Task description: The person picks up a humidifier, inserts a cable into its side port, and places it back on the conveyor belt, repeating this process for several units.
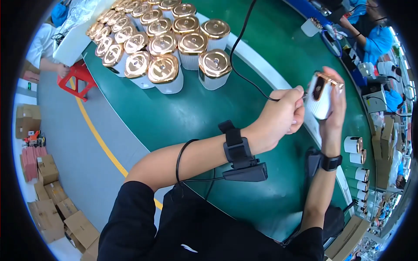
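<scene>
In my right hand [337, 111] I hold up a white ribbed canister-like device [320, 104] with a shiny gold end and a dark oblong panel, tilted on its side. My left hand [278, 115] is closed in a pinch around the end of a black cable [249, 81] that hangs from above. Its fingertips are right beside the device; whether the plug touches it is hidden by the fingers. Each wrist wears a black strap with a small black box [246, 172].
Rows of similar gold-topped white devices [165, 74] stand on the green table [183, 117] at the far left. A white rail [257, 61] runs along the table. More white devices [352, 144] line the right. Co-workers [376, 43] sit beyond; a red stool [78, 80] and cartons [45, 219] are left.
</scene>
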`<state>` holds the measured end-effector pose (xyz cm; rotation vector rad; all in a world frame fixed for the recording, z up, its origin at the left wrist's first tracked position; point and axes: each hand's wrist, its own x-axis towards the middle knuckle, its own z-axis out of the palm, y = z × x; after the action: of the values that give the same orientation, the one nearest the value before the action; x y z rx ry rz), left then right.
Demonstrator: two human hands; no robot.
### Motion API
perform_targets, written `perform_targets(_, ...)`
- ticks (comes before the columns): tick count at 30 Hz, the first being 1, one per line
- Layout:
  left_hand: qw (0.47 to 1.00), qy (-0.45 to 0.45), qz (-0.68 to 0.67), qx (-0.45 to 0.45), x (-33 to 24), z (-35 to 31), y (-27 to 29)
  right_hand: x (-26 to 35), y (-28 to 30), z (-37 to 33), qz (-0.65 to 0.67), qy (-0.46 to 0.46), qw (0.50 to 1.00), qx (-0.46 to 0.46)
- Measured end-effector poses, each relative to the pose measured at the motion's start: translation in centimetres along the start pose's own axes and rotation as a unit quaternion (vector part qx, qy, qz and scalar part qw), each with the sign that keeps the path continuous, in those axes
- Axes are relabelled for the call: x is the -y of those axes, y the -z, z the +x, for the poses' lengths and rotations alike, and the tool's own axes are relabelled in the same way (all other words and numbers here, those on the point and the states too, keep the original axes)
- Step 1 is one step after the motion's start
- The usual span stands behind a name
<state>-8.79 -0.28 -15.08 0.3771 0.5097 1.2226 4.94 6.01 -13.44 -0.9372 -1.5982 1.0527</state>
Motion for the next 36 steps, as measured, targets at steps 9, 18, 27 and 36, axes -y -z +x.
perform_targets(9, 0.991, -0.029, 0.025, 0.129, -1.4, -2.4, -1.8, 3.2, -0.5, -1.2, 0.199, -0.019, 0.980, 0.021)
perform_targets(18, 0.986, -0.040, 0.103, 0.125, -0.5, -2.6, -2.0, 2.2, 0.4, -2.2, 0.161, 0.034, 0.986, 0.019)
perform_targets(27, 0.983, -0.091, 0.137, 0.085, 1.1, -1.3, -1.0, 1.5, 1.5, -2.2, -0.119, 0.181, 0.974, -0.059)
perform_targets(36, 0.983, -0.081, 0.143, 0.080, 1.8, -0.9, 0.0, 0.8, 1.1, -2.7, -0.112, 0.105, 0.988, -0.029)
